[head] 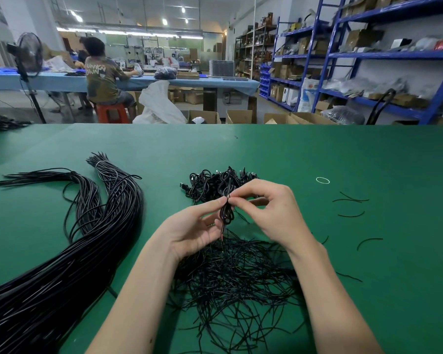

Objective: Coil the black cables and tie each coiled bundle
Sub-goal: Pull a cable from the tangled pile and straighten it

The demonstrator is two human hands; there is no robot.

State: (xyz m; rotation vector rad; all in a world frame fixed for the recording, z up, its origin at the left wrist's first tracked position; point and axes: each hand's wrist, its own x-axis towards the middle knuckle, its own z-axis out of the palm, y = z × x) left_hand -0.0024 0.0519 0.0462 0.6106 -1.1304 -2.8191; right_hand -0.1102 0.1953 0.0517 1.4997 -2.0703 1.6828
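A plain deep-green felt-like table cover fills the foreground. On it lie glossy black long cables with pale sheen lines along them, one sheaf bound by a whitish band. The small coiled cable bundle is black, with what may be a reddish wire tip showing below it. The loose thin tie wires are black, as is the heap of finished coils. A small ring is white. Behind stand blue metal shelves, brown cardboard boxes, a light-blue bench and an orange-red stool.
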